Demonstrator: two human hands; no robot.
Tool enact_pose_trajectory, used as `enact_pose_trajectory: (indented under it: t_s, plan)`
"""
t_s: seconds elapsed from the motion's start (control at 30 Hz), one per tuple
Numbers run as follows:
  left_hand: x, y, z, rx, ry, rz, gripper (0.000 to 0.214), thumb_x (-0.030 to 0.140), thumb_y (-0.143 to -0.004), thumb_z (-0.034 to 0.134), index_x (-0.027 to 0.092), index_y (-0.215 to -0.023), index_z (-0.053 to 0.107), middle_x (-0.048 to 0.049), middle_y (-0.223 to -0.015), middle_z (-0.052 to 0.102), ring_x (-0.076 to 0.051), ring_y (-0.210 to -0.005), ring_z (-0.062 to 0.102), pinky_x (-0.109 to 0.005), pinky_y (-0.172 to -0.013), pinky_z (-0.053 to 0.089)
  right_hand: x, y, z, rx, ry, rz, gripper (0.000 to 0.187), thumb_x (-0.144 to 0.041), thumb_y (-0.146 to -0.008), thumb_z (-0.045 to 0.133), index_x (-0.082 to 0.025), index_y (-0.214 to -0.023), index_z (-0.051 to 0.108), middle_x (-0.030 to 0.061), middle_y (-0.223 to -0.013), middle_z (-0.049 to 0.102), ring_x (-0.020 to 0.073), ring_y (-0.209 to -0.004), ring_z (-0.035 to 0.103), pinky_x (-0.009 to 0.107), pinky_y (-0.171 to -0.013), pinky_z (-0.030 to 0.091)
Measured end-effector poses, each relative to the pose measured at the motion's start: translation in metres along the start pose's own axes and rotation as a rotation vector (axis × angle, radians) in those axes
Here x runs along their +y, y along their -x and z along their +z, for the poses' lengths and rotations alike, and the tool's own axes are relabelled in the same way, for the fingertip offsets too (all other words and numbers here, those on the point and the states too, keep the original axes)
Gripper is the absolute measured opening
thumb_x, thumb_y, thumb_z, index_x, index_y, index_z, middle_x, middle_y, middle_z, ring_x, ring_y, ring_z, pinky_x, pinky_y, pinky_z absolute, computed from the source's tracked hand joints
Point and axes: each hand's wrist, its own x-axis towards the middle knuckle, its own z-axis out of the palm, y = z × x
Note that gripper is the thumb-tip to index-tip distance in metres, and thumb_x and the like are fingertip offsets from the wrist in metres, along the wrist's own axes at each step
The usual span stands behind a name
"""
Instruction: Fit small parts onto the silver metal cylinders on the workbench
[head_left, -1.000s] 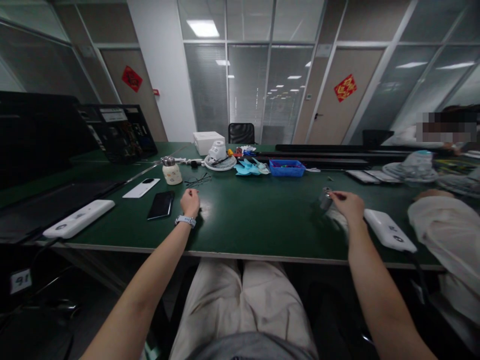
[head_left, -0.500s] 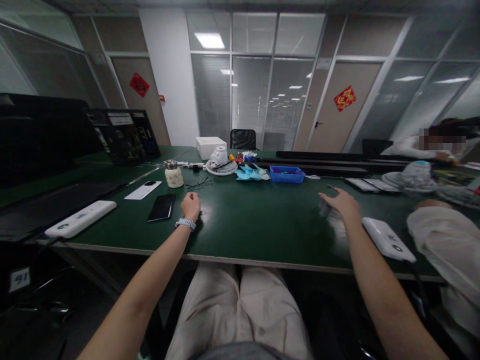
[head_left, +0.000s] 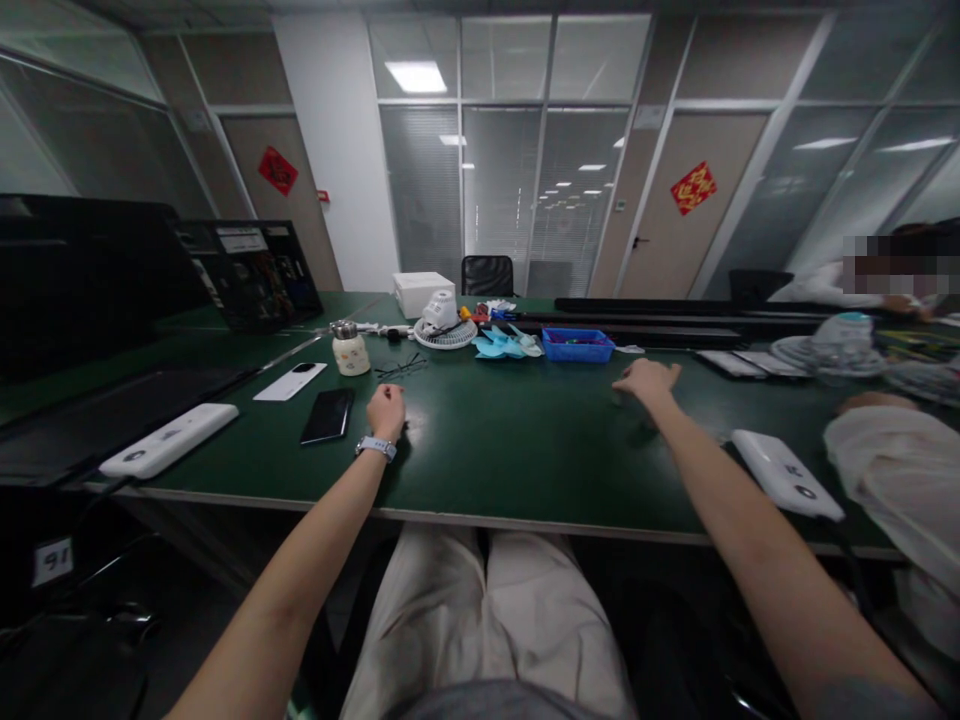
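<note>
Blue tray [head_left: 579,353] stands apart from the right hand [head_left: 648,380], whose grip I cannot tell; the left hand [head_left: 387,412] curls its grip together, no finished step showing

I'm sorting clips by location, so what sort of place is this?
Probably an office used as a workshop: a long green table bears what looks like an opened computer case and blue fan blades, with a glass partition beyond.
</note>
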Motion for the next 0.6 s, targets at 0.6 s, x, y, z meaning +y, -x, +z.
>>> enact_pose_trajectory:
  t_s: [0.6]
  plan:
    - [0.018, 0.019, 0.005, -0.272, 0.046, 0.587, 0.027, 0.041, -0.082, 0.056, 0.023, -0.091, 0.073, -0.0049, -0.088, 0.068, -0.018, -0.086, 0.056, -0.03, -0.082, 0.041, -0.248, 0.139, 0.037, -0.121, -0.677, -0.637, 0.044, -0.041, -0.071, 0.064, -0.024, -0.111, 0.063, 0.0021, -0.09, 0.072, 0.02, -0.094, 0.064, 0.032, -0.092, 0.041]
